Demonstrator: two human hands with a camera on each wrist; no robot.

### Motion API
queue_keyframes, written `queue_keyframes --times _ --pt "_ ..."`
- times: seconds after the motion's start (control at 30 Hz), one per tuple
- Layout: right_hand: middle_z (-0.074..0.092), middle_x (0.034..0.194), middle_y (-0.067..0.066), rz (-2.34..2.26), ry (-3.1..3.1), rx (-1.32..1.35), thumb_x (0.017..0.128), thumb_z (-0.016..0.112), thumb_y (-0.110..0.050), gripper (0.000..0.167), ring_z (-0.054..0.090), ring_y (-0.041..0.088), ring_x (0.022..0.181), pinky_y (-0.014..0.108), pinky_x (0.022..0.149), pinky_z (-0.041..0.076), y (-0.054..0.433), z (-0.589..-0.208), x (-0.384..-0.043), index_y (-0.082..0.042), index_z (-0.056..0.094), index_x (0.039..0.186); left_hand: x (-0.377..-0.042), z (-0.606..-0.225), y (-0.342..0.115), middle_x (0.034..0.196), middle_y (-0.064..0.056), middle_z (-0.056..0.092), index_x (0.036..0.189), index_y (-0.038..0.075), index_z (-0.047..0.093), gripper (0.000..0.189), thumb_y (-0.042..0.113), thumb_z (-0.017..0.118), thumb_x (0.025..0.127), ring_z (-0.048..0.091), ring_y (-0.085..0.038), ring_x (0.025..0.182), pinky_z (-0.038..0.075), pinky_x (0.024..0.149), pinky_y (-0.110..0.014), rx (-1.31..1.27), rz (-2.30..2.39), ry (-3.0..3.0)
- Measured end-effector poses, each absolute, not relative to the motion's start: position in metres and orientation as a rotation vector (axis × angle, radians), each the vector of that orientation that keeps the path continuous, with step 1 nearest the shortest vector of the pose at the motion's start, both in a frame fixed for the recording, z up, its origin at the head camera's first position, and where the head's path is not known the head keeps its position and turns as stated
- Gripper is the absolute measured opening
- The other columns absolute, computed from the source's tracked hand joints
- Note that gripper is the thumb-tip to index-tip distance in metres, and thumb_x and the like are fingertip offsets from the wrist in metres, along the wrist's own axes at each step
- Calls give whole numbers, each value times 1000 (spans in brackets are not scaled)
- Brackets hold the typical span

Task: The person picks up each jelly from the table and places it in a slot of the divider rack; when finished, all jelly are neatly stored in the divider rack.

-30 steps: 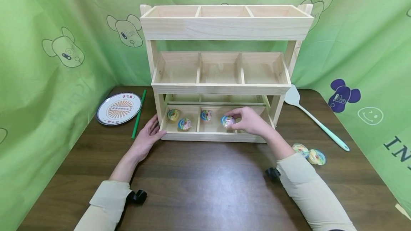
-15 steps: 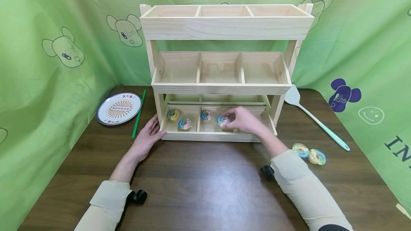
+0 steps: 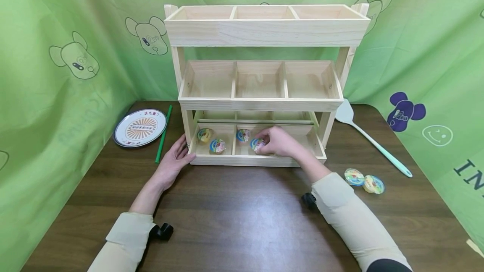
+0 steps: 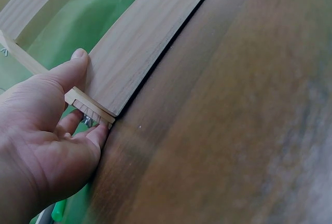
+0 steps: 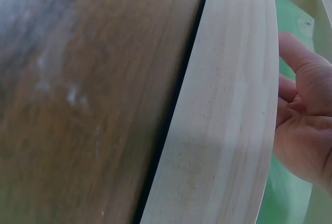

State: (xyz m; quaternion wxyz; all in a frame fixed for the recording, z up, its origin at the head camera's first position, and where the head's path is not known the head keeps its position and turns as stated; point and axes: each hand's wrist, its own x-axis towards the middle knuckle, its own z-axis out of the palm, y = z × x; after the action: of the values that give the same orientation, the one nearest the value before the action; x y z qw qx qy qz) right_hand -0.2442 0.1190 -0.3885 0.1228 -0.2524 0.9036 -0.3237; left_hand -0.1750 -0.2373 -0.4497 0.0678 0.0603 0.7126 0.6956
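A three-tier wooden rack [image 3: 267, 33] with divided trays stands on the table. My right hand [image 3: 280, 141] reaches into the middle section of the bottom tray and pinches a small jelly cup [image 3: 257, 144] with a printed lid. Just behind that cup sits another jelly cup [image 3: 243, 135]. The left section holds a yellowish jelly cup [image 3: 204, 135] and a further jelly cup [image 3: 217, 146]. My left hand [image 3: 173, 163] grips the rack's lower left corner, thumb at the front board and fingers at the side. In the right wrist view the front board [image 5: 218, 105] hides the held cup.
Two jelly cups [image 3: 364, 181] lie side by side on the table at right. A pale turquoise spatula [image 3: 378, 144] lies behind them, its head near the rack. On the left are a round printed plate [image 3: 124, 137] and a green stick [image 3: 162, 137]. Green cloth [image 3: 94, 11] surrounds the table.
My right hand has slid left within the middle section, carrying the jelly cup toward the one there. The left hand has stayed at the rack's corner.
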Motion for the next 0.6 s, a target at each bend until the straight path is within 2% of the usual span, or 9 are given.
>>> queue_keyframes --times 0.3,0.6 --pt "73 96 9 -888 2644 -756 80 85 -16 49 65 19 83 32 76 55 114 -385 -244 4 69 122 -175 -450 -238 168 -10 9 164 11 7 79 5 57 103 14 -30 152 25 118 -39 191 2101 2144" --pt "72 97 8 -828 2662 -803 82 84 -16 46 64 19 84 33 78 55 111 -387 -245 2 70 122 -175 -450 -238 168 -10 9 164 11 8 79 4 57 103 14 -29 152 25 119 -38 191 2109 2139"
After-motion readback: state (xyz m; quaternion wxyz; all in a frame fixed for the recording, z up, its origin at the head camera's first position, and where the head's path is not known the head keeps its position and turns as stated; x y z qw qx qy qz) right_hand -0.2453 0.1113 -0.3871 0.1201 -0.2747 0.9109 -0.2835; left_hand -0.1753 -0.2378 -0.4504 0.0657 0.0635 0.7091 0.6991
